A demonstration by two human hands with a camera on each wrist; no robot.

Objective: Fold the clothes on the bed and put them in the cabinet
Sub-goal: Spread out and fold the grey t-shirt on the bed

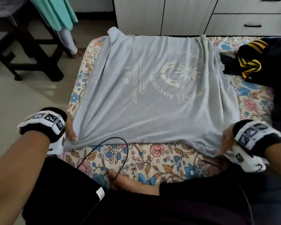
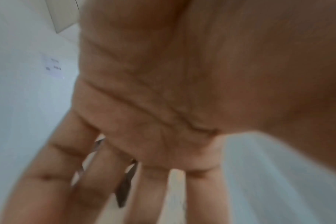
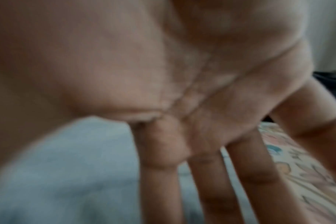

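Observation:
A light blue T-shirt (image 1: 152,88) with a pale print lies spread flat on the floral bed sheet (image 1: 152,159). My left hand (image 1: 71,134) is at the shirt's near left corner, where the cloth gathers into creases. Its thumb touches the cloth, and the left wrist view shows straight, spread fingers (image 2: 153,189) with blue cloth (image 2: 278,181) on both sides. My right hand (image 1: 225,142) hovers at the near right corner, blurred, its fingers (image 3: 217,174) spread over the shirt (image 3: 67,174). Neither hand plainly grips anything.
A black garment with yellow stripes (image 1: 251,62) lies heaped at the bed's right side. White cabinet doors (image 1: 152,13) and drawers (image 1: 250,21) stand beyond the bed. A dark wooden table (image 1: 23,46) and a standing person in teal (image 1: 58,13) are at left. A black cable (image 1: 123,148) crosses the sheet near my foot (image 1: 120,181).

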